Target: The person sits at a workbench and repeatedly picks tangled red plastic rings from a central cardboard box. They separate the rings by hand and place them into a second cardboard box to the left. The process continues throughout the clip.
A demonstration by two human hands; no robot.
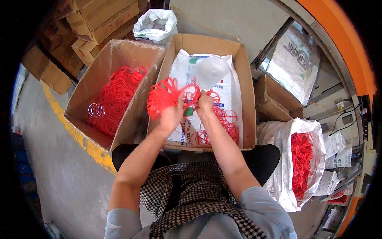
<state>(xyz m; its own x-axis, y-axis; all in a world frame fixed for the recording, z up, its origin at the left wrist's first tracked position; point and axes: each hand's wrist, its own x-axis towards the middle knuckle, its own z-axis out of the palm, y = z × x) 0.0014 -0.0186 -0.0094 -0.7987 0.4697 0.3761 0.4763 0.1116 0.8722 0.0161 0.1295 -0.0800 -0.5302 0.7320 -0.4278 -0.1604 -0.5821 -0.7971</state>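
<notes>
My left hand (173, 114) is closed round a thick bunch of red plastic rings (160, 99), which fans out to the left. Close beside it, my right hand (205, 102) has its fingers pinched on a red ring at the bunch's right side. Both hands are above an open cardboard box (247, 103) in front of my knees. A printed white sack (233, 85) lines this box, and loose red rings (229, 130) lie on it at the near right. A small green patch shows between my hands; what it belongs to is unclear.
To the left, another cardboard box (81, 95) holds a heap of red rings (119, 95). At my right stands a white sack (274, 167) of small red pieces (301, 163). Stacked cartons (101, 20) and a white bag (155, 24) are at the back.
</notes>
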